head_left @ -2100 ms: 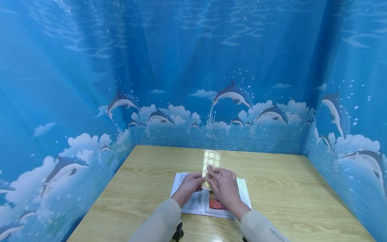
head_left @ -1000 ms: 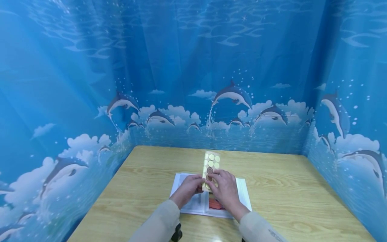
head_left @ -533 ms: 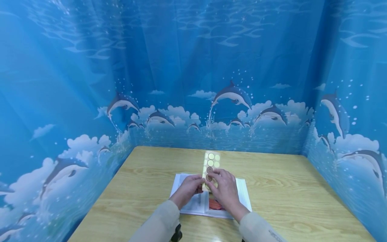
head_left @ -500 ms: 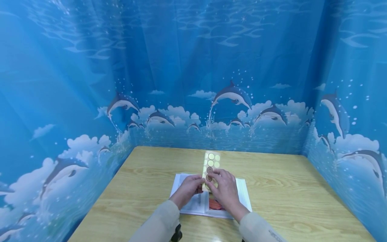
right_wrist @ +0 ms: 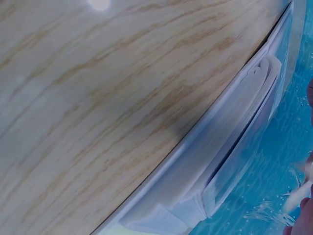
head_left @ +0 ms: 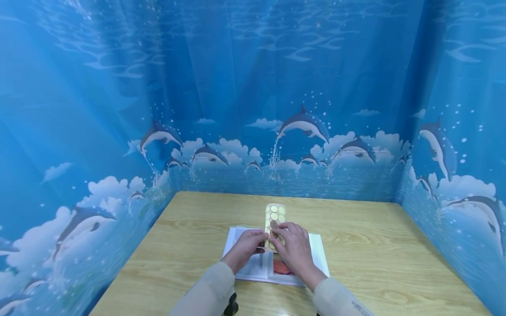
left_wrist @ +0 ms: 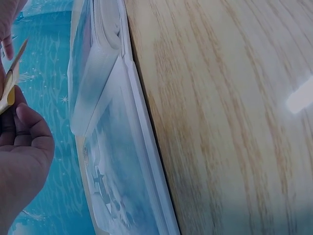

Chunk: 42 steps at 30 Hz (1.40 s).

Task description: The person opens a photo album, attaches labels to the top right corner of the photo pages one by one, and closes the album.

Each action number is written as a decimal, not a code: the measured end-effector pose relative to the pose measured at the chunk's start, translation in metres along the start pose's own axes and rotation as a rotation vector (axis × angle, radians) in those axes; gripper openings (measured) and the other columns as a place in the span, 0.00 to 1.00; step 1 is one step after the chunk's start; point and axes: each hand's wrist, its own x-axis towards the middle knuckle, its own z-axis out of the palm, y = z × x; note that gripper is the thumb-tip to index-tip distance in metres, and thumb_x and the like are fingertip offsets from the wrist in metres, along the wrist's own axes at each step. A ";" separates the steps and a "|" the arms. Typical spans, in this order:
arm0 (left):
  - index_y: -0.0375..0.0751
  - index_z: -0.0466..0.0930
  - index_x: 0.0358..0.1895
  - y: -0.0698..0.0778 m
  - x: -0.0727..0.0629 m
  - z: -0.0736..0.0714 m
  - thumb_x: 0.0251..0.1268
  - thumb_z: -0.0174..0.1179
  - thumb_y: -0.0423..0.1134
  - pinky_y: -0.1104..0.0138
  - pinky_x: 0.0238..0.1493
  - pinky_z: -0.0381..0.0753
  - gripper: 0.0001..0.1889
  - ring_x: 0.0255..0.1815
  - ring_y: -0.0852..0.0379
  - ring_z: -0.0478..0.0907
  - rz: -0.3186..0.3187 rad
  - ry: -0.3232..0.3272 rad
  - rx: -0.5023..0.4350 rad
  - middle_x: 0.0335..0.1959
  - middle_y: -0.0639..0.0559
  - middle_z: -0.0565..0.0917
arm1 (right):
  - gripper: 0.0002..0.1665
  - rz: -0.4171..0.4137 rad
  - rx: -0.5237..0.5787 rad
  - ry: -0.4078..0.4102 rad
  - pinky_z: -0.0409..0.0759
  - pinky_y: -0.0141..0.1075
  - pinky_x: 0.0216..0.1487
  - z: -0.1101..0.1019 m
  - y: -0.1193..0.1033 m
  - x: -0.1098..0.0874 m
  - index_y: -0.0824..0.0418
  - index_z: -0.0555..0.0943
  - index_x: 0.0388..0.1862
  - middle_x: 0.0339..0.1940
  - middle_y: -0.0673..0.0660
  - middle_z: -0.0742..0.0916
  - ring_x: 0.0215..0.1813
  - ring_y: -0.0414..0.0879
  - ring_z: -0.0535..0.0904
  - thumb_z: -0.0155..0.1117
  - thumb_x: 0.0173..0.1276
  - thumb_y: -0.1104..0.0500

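Observation:
In the head view, a pale sheet of round yellow stickers [head_left: 274,213] stands upright over an open photo album [head_left: 253,272]. Two circles on it, close to my right fingertips, look brownish. My left hand [head_left: 247,248] pinches the sheet by its lower left edge. Thumb and forefinger of my right hand [head_left: 294,245] pinch at the sheet's lower part and hide some circles. The left wrist view shows the sheet [left_wrist: 10,88] edge-on and bent, with my left hand [left_wrist: 24,152] curled under it. Only bits of my right hand [right_wrist: 304,218] show in the right wrist view.
The album lies on a wood-grain table [head_left: 375,245], a reddish picture [head_left: 281,266] on its right page. Thick clear sleeves [right_wrist: 244,117] are stacked on one side of it. A blue dolphin-print curtain [head_left: 237,87] closes off the table's back and sides.
The sticker sheet's top has dropped lower and tipped back, and the sheet looks shorter. Both hands keep nearly the same place and grip.

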 end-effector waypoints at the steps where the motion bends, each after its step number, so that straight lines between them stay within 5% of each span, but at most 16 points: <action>1: 0.34 0.83 0.43 0.000 0.000 0.000 0.72 0.55 0.39 0.61 0.45 0.83 0.11 0.37 0.56 0.77 0.005 -0.001 -0.001 0.32 0.50 0.81 | 0.16 -0.003 -0.004 0.001 0.71 0.57 0.62 0.000 0.000 0.000 0.55 0.89 0.43 0.46 0.54 0.86 0.53 0.54 0.79 0.75 0.60 0.48; 26: 0.37 0.85 0.44 0.002 0.001 -0.001 0.72 0.57 0.41 0.62 0.45 0.82 0.12 0.38 0.56 0.77 -0.018 0.015 0.063 0.35 0.49 0.82 | 0.12 0.017 -0.061 -0.042 0.71 0.52 0.62 -0.002 -0.004 0.002 0.53 0.88 0.44 0.40 0.49 0.88 0.46 0.46 0.83 0.72 0.63 0.50; 35: 0.34 0.84 0.41 0.002 0.000 0.001 0.72 0.55 0.39 0.60 0.46 0.82 0.11 0.36 0.56 0.78 0.007 -0.022 0.091 0.33 0.50 0.82 | 0.05 -0.017 -0.071 0.018 0.74 0.53 0.57 -0.002 -0.002 0.002 0.56 0.89 0.35 0.35 0.50 0.89 0.41 0.48 0.84 0.71 0.64 0.56; 42: 0.33 0.84 0.46 0.001 -0.002 0.003 0.72 0.55 0.39 0.61 0.45 0.82 0.13 0.37 0.57 0.77 0.017 -0.011 0.085 0.34 0.50 0.82 | 0.12 0.019 -0.021 -0.016 0.72 0.54 0.61 -0.002 0.001 0.001 0.55 0.89 0.38 0.37 0.49 0.88 0.43 0.46 0.84 0.75 0.60 0.49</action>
